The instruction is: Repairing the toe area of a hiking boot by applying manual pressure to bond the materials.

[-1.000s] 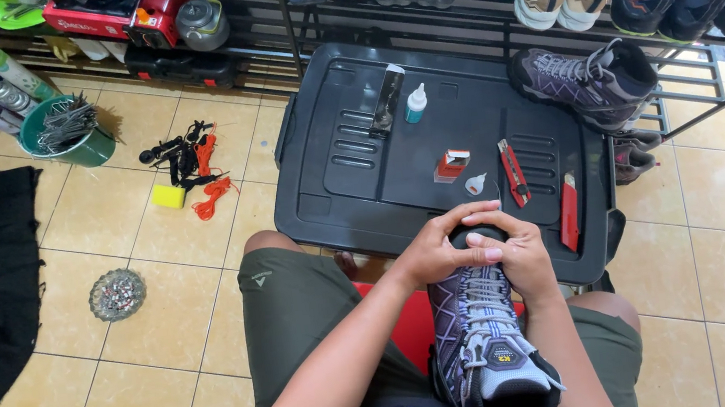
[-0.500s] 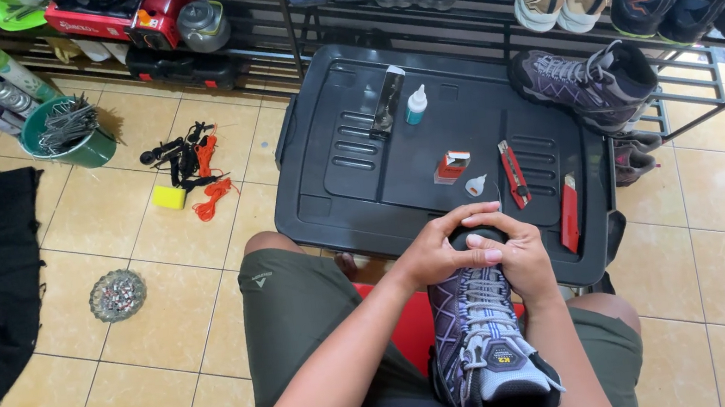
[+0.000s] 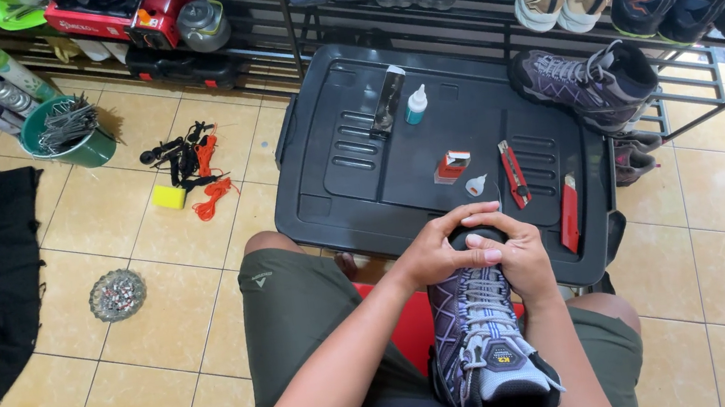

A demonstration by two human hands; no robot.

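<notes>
A grey and purple hiking shoe [image 3: 485, 337] with white laces rests on my lap, toe pointing away from me. My left hand [image 3: 437, 250] wraps over the toe end from the left, fingers laid across the top. From the right, my right hand [image 3: 518, 253] grips the same toe end, and its fingers meet the left hand's. Both hands press on the shoe's front, which they hide. The matching shoe [image 3: 585, 85] lies on the far right corner of a black plastic lid [image 3: 360, 185].
On the lid lie a small glue bottle [image 3: 415, 105], a dark flat tool [image 3: 387, 100], a red and white block [image 3: 452, 165], a white cap [image 3: 476, 185] and two red cutters [image 3: 512, 172]. Shoe racks [image 3: 485, 1] stand behind. Orange cord [image 3: 210, 195], a green bucket [image 3: 73, 134] and a metal dish [image 3: 116, 295] sit on the tiles.
</notes>
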